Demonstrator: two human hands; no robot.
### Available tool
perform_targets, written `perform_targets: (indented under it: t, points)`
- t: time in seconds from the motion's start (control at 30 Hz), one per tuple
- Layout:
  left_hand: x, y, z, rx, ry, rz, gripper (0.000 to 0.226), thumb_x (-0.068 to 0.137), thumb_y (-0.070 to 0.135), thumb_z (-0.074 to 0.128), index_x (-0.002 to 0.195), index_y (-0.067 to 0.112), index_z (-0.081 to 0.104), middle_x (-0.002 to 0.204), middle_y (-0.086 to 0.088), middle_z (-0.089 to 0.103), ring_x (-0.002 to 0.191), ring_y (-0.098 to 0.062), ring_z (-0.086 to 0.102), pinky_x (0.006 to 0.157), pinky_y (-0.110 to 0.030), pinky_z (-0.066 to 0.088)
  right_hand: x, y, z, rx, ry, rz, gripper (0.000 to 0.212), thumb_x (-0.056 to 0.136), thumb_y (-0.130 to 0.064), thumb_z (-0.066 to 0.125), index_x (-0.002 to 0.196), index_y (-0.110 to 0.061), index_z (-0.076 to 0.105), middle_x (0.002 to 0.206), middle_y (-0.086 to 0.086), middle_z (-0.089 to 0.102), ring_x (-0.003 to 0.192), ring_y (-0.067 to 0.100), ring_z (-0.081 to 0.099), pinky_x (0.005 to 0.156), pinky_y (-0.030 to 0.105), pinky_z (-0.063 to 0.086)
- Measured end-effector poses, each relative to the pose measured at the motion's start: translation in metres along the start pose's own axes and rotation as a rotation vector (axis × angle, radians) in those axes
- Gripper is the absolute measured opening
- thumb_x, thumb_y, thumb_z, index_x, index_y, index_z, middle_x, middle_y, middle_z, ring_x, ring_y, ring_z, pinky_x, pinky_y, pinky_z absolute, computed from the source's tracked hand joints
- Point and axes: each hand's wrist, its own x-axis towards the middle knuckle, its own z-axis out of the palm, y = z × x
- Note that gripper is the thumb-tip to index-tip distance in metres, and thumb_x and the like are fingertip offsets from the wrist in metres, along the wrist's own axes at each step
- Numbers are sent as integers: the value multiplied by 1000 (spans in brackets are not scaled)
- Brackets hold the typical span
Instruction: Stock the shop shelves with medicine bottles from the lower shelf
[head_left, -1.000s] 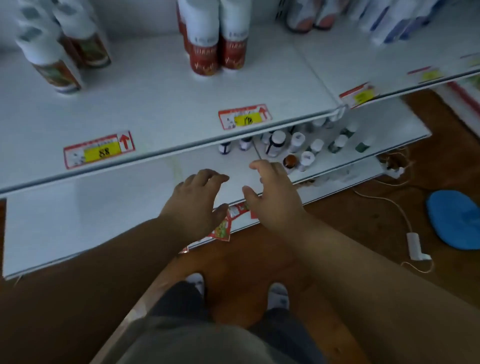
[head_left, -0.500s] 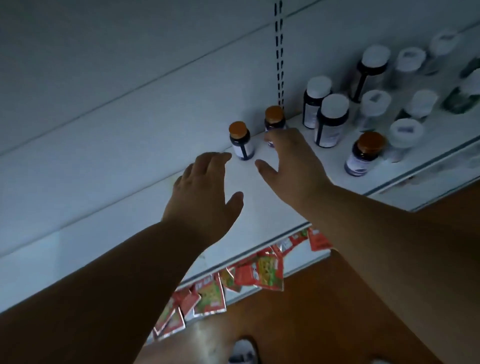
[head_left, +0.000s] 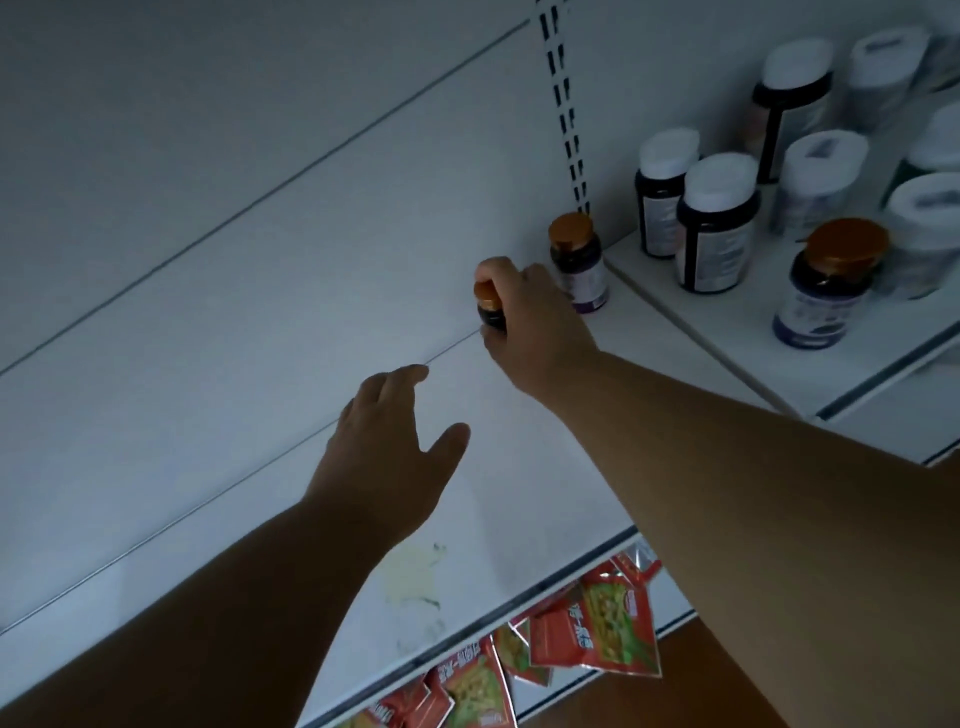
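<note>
Now my right hand (head_left: 524, 332) wraps the small bottle (head_left: 489, 307) at the back of the lower shelf (head_left: 519, 493), fingers over its orange cap for a clean lift. Just right of it stands its twin (head_left: 579, 262). My left hand (head_left: 387, 457) hovers spread wide, nearer me, holding nothing.

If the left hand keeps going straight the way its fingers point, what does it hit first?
Probably the small orange-capped bottle held by the right hand. The left hand, open, points up-right over bare shelf toward it; depth is unclear.
</note>
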Motion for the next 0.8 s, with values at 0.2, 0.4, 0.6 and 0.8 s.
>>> perform_targets:
  t: [0.2,0.4,0.6,0.8]
  points:
    - [-64,33,-26,-263,-65,-88,43,95,45,51,138,45,44,140,16,48,113,0,50,90,-23,37,-88,-46,-65,852,-159,503,21,92,-22,48,102,-40,47,100,3,56,92,25,60,76,39,55]
    - [-186,112,-104,-624,-187,-145,36,93,64,39,122,49,54,123,24,55,110,12,51,86,-4,38,-168,-129,-188,911,-152,661,36,72,-58,72,98,-41,56,99,-2,69,94,26,70,84,56,58]
    - [-270,182,-225,-701,-197,-157,29,92,67,26,101,54,51,105,32,53,103,21,45,79,3,31,-192,-234,-326,1022,-303,646,28,87,-27,72,108,-18,55,98,10,73,89,23,70,88,53,57]
    - [-314,197,-311,-635,-25,16,73,89,74,14,124,27,58,114,10,57,108,-2,51,92,-23,43,-187,-332,-406,1087,-327,526,2,94,-15,59,94,-17,61,99,17,65,87,31,62,74,41,55]
